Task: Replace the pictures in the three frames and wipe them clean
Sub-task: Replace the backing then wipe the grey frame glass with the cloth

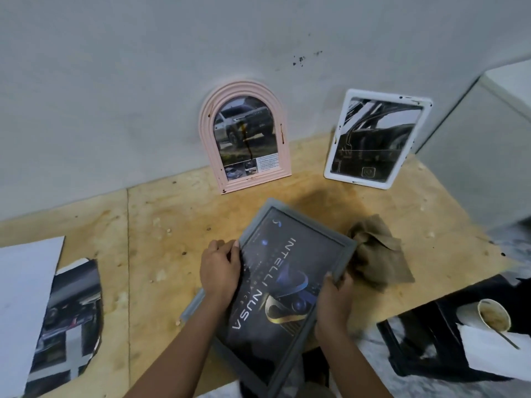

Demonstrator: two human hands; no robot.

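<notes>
— Where is the grey frame (290,271) sitting?
— Both hands are holding it over the table (172,225): left hand (219,268) is clasping one long edge, right hand (334,297) is pinching the other.

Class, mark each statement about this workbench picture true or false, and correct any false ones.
1. The left hand and the right hand both hold the grey frame. True.
2. The pink arched frame lies face down. False: it stands leaning against the wall, picture showing.
3. The right hand grips the brown cloth. False: the cloth lies on the table beside the grey frame.
4. The white frame stands to the right of the pink one. True.
</notes>
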